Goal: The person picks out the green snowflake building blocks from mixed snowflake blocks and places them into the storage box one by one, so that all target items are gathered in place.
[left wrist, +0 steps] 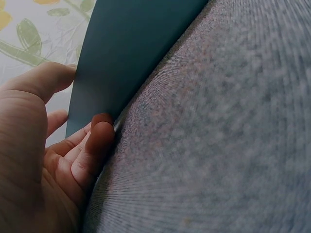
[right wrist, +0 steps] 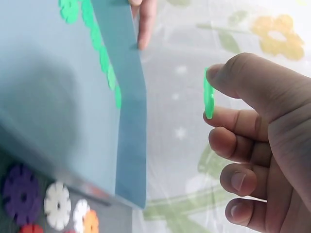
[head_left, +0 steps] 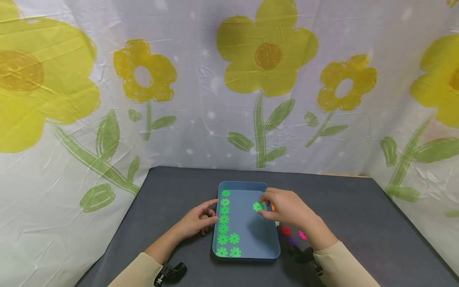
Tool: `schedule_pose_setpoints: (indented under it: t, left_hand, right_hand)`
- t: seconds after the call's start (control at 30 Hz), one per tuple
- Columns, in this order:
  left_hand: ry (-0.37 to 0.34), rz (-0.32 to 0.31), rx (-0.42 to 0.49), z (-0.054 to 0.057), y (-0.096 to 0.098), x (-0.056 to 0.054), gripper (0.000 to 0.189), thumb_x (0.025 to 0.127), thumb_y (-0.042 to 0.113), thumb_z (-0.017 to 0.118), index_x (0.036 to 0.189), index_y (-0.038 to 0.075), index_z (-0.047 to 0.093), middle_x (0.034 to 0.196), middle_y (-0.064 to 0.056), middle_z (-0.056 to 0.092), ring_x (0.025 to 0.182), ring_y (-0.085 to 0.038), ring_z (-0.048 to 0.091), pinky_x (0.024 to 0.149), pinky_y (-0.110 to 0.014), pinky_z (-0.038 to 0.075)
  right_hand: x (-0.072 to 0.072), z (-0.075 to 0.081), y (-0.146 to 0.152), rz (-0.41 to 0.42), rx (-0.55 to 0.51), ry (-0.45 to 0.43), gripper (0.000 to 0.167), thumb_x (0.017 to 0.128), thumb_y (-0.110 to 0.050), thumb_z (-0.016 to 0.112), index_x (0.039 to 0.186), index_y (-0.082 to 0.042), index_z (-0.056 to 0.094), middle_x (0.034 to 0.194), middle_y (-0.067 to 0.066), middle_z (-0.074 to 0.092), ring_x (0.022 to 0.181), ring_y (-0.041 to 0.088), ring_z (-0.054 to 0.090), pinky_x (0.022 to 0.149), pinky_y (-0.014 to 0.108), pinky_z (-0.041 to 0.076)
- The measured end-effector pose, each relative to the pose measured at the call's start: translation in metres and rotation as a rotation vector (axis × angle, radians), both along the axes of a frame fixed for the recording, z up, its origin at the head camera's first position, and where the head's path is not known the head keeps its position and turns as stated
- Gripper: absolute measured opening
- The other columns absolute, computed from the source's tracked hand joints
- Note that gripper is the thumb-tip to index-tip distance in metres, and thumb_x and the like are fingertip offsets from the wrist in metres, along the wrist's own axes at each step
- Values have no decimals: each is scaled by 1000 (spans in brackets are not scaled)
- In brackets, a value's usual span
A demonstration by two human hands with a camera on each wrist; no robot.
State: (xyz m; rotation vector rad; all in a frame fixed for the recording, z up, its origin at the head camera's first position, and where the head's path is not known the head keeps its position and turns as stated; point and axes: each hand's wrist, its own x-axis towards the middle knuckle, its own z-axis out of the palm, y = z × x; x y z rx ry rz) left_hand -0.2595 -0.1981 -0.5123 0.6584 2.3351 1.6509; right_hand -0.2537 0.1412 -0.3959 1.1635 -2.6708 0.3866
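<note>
Between thumb and index finger, my right hand [head_left: 287,205] pinches a green notched disc [head_left: 257,206] above the right side of a blue-grey tray [head_left: 251,223]. Seen edge-on in the right wrist view, the green disc [right wrist: 209,93] is thin, and the other fingers curl loosely. My left hand [head_left: 197,219] touches the outside of the tray's left wall with its fingertips, as the left wrist view of the tray wall [left wrist: 121,53] also shows. Inside the tray, a column of several green discs [head_left: 224,219] runs along the left wall, with two more [head_left: 234,239] beside it near the front.
Right of the tray, loose notched discs lie on the dark tabletop [head_left: 186,181]: red [head_left: 285,230], pink [head_left: 303,235], purple [right wrist: 22,194], white [right wrist: 57,206] and orange [right wrist: 90,222]. My right forearm partly covers that area. A flower-printed cloth [head_left: 201,119] hangs behind the table.
</note>
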Motion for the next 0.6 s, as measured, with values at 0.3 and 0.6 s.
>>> schedule_pose_setpoints:
  t: [0.3, 0.6]
  left_hand:
    - [5, -3, 2, 0, 0, 0, 68, 102, 19, 68, 159, 6, 34, 108, -12, 64, 64, -21, 58, 57, -39, 55]
    - [6, 8, 4, 1, 0, 1, 68, 102, 20, 69, 159, 5, 35, 107, -12, 64, 65, -22, 58, 56, -39, 55]
  right_hand:
    - [-9, -4, -28, 52, 32, -28, 21, 91, -30, 80, 105, -15, 75, 90, -4, 60, 74, 6, 55, 65, 28, 50]
    - [-14, -18, -51, 99, 51, -59, 19, 90, -30, 80, 101, -14, 75, 88, -5, 62, 71, 5, 51, 64, 26, 48]
